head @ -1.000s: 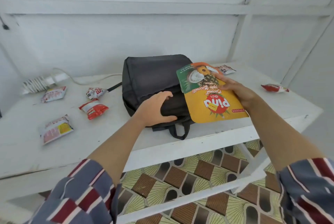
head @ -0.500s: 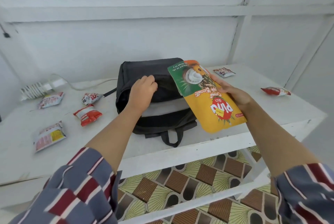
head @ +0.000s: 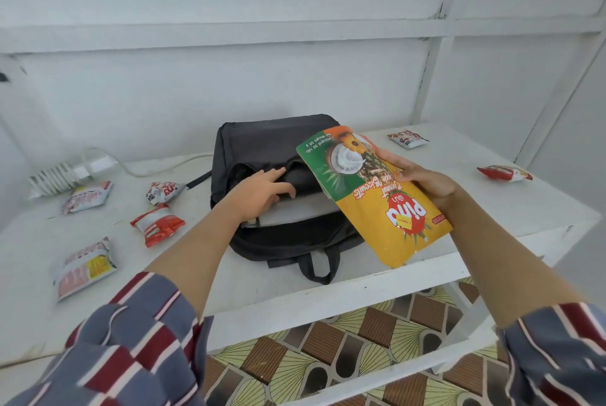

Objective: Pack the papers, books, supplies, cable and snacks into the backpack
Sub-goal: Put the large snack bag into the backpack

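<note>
A black backpack [head: 272, 143] lies on the white table [head: 492, 205], its mouth open toward me with white papers [head: 295, 212] showing inside. My left hand [head: 259, 195] reaches into the opening, fingers spread against the upper flap. My right hand [head: 426, 182] grips a large yellow and green biscuit bag [head: 377, 195] by its right edge, holding it tilted over the backpack's right side. Several small snack packets lie loose: red and white ones [head: 157, 223] at left, one [head: 505, 173] at far right, one [head: 408, 138] at the back.
A white charger with a coiled cable [head: 59, 176] sits at the back left, its cord running toward the backpack. More packets [head: 85, 266] lie near the left front edge. The backpack's strap loop [head: 316, 264] hangs toward the table's front edge. Patterned floor shows below.
My left hand moved from the backpack's front up to its flap and opened the mouth, exposing the papers. My right hand carried the biscuit bag slightly closer to the opening.
</note>
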